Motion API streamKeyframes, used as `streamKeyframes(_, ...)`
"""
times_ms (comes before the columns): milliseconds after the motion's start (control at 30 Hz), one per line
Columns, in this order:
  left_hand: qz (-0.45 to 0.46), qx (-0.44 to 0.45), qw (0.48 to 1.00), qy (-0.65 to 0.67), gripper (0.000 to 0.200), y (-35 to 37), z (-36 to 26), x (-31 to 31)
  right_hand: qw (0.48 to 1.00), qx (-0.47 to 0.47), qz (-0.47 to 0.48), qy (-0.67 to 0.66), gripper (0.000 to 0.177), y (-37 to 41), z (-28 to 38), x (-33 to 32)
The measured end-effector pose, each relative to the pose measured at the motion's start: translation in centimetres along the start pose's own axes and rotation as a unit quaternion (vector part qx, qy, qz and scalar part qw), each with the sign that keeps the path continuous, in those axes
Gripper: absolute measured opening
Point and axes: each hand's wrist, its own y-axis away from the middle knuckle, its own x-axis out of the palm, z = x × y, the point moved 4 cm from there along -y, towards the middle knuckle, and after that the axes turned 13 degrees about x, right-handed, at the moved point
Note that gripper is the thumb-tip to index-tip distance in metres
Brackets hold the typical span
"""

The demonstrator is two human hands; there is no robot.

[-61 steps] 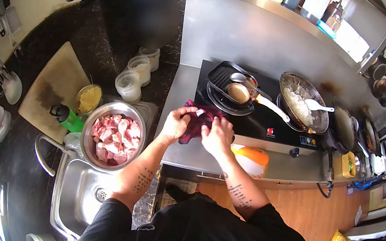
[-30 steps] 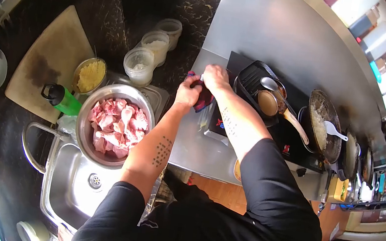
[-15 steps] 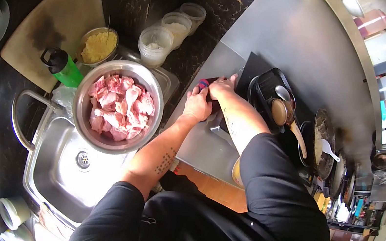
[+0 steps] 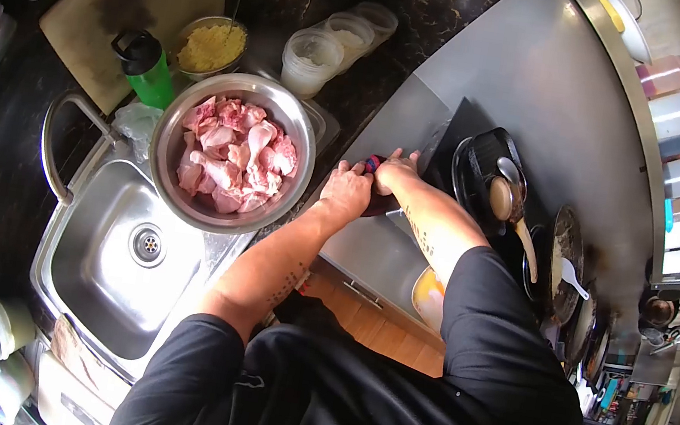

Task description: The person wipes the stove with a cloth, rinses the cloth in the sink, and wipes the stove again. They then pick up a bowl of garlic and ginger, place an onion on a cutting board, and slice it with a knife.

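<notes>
Near the front of the steel counter, my left hand [image 4: 346, 193] is closed, knuckles up, around a dark item [image 4: 381, 204] that I cannot make out. A small red-and-blue part [image 4: 373, 164] of it shows between my hands. Just to the right, my right hand [image 4: 396, 174] presses on the same item with its fingers bent, partly hiding it. Left of my hands, a steel bowl [image 4: 299, 174] holds raw chicken pieces [image 4: 230, 158], drumsticks among them.
A sink [image 4: 102, 266] with a curved faucet [image 4: 48, 141] is at the left. Behind stand a green bottle [image 4: 150, 81], a bowl of yellow food [image 4: 211, 47] and plastic tubs [image 4: 308, 65]. Pans [image 4: 566, 244] and a wooden-handled ladle [image 4: 524, 247] lie right.
The camera view has shifted and turned slightly. The red-and-blue part, at my left fingertips before, now shows between my hands. My left fingers are more curled.
</notes>
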Motion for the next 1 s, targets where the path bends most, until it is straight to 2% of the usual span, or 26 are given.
streamKeyframes(133, 0.029, 0.003, 0.999, -0.018, 0.025, 1.6, -0.4, -0.3, 1.000, -0.014, -0.019, 0.000, 0.079, 1.0, 1.1, 1.3)
streamKeyframes(233, 0.032, 0.001, 0.999, -0.019, 0.026, 2.8, -0.6, 0.0, 0.994, 0.007, -0.045, -0.098, 0.098, 2.5, 1.6, 1.6)
streamKeyframes(267, 0.044, -0.005, 0.999, -0.024, 0.027, 3.1, -0.5, 0.4, 0.993, 0.003, -0.063, -0.103, 0.088, 2.5, 2.0, 2.0)
streamKeyframes(333, 0.059, -0.005, 0.998, -0.031, 0.027, 4.1, -0.8, 0.7, 0.989, -0.004, -0.076, -0.128, 0.095, 2.7, 2.3, 2.6)
streamKeyframes(367, 0.041, -0.013, 0.999, -0.021, 0.027, 4.6, -1.0, 0.5, 0.979, -0.008, -0.131, -0.159, 0.090, 1.9, 2.7, 3.6)
streamKeyframes(433, -0.026, 0.001, 1.000, 0.008, 0.026, 5.6, -1.3, 0.6, 0.971, -0.004, -0.148, -0.188, 0.086, 2.9, 2.7, 4.3)
streamKeyframes(467, -0.025, 0.006, 1.000, 0.007, 0.026, 5.9, -1.1, 0.7, 0.964, -0.004, -0.165, -0.211, 0.082, 3.5, 2.8, 4.5)
streamKeyframes(533, -0.006, 0.016, 1.000, 0.009, 0.026, 6.5, -1.7, 0.3, 0.955, -0.011, -0.222, -0.197, 0.075, 4.4, 3.3, 5.3)
streamKeyframes(567, -0.033, -0.015, 0.998, 0.045, 0.025, 7.3, -2.0, 0.1, 0.956, -0.015, -0.237, -0.171, 0.070, 4.9, 3.7, 5.8)
streamKeyframes(633, -0.029, -0.004, 0.999, 0.031, 0.025, 8.3, -2.4, 0.3, 0.953, -0.030, -0.265, -0.142, 0.064, 5.9, 4.1, 6.2)
streamKeyframes(733, -0.049, -0.007, 0.999, 0.019, 0.025, 9.8, -2.2, 0.0, 0.952, -0.062, -0.254, -0.159, 0.063, 6.8, 4.8, 6.0)
streamKeyframes(800, -0.036, -0.011, 0.999, 0.037, 0.024, 10.6, -2.1, -0.3, 0.949, -0.074, -0.247, -0.180, 0.062, 7.9, 5.1, 6.3)
streamKeyframes(933, -0.067, -0.027, 0.995, 0.074, 0.023, 13.3, -2.6, -1.0, 0.947, -0.106, -0.225, -0.202, 0.064, 10.8, 4.7, 6.7)
streamKeyframes(1000, -0.078, 0.014, 0.993, 0.090, 0.021, 14.9, -2.8, -1.0, 0.952, -0.134, -0.213, -0.176, 0.061, 12.8, 4.7, 7.0)
